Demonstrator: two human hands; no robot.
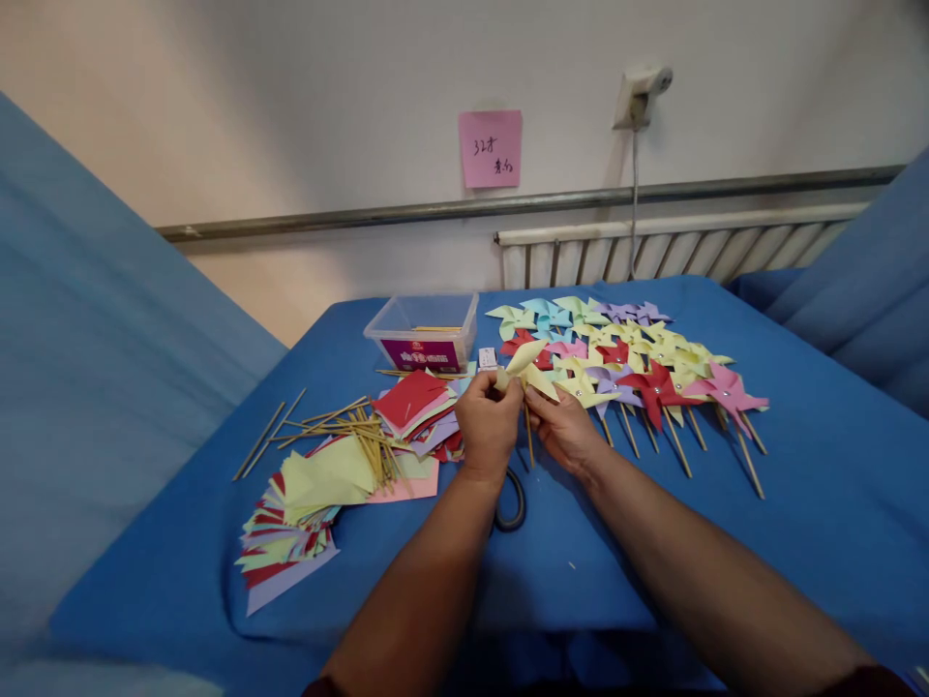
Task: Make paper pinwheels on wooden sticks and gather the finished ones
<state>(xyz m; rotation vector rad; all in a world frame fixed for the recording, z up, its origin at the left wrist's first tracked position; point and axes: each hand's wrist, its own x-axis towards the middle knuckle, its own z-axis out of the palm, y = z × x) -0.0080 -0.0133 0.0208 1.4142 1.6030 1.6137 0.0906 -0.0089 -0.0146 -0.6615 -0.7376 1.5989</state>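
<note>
Head view: above a blue-covered worktop [798, 484], the left hand [488, 421] and right hand [566, 426] meet, fingers of both pinching a yellow paper pinwheel [533, 368] whose wooden stick [528, 436] hangs between them. Finished pinwheels [639, 363] lie just right; loose sticks [341, 426], coloured paper squares [312, 503] and a clear plastic box [425, 334] lie left.

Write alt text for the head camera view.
Two bare hands, left hand and right hand, hold a yellow paper pinwheel on a wooden stick over a blue table. Finished pinwheels lie to the right; paper squares, loose sticks and a clear plastic box lie left.
</note>
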